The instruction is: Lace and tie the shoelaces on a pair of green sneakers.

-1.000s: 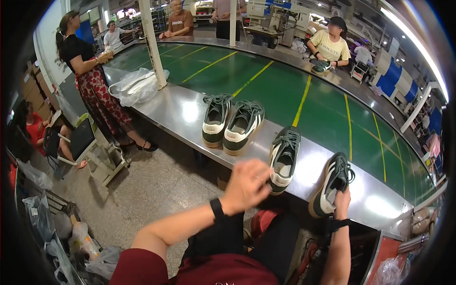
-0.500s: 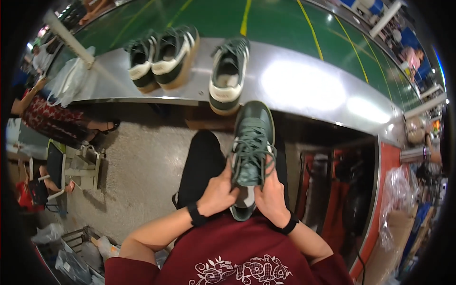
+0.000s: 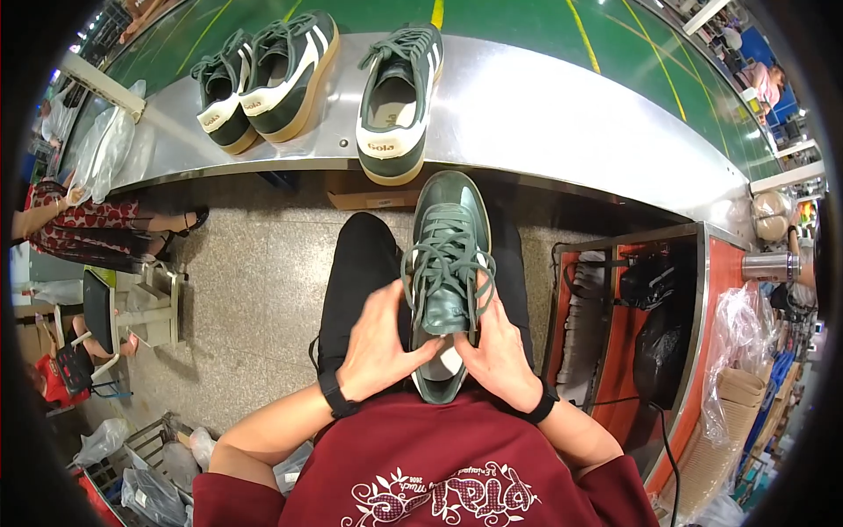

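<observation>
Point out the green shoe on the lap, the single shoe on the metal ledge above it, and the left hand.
green shoe (image 3: 448,255): head view, on its laces.
single shoe on the ledge (image 3: 399,88): head view, on its insole.
left hand (image 3: 379,347): head view, on the back of the hand.

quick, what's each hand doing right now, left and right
left hand: closed on the heel end of the green sneaker, on the lap
right hand: closed on the same sneaker from the other side
</observation>
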{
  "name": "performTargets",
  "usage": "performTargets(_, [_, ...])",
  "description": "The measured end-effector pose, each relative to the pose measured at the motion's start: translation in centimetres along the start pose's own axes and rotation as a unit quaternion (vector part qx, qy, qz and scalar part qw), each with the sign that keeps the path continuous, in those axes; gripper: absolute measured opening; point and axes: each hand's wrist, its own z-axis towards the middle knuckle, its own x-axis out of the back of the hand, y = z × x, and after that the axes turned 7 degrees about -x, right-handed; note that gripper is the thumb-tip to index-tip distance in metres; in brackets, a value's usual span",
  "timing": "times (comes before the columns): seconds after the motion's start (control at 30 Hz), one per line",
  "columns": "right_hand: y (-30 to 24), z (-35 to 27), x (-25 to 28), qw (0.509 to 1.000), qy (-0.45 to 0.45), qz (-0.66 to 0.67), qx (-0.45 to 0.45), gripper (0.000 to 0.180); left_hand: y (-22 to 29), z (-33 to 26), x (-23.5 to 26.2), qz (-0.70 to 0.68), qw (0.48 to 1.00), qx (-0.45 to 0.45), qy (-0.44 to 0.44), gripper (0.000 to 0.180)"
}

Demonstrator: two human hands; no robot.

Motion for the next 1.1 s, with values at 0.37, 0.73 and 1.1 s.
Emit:
performTargets(0.37, [-0.2,-0.5,1.2,0.997,-0.068,-0.03,0.007,0.084,2.1,1.8,-0.6,0.316,0.867,-0.379,-0.073,0.028])
performTargets(0.73, [0.2,-0.1,1.7,0.993,-0.086,-0.085,-0.001,0.089,-0.6,2.8,-0.1,0.24,0.869,-0.433,0.0,0.027])
performTargets(1.1, [3.2,3.2,6.5,0.94,-0.197,0.246,-0.13,0.056,-1.1,4.6,2.9,0.161,0.887,-0.43,-0.043,0.052])
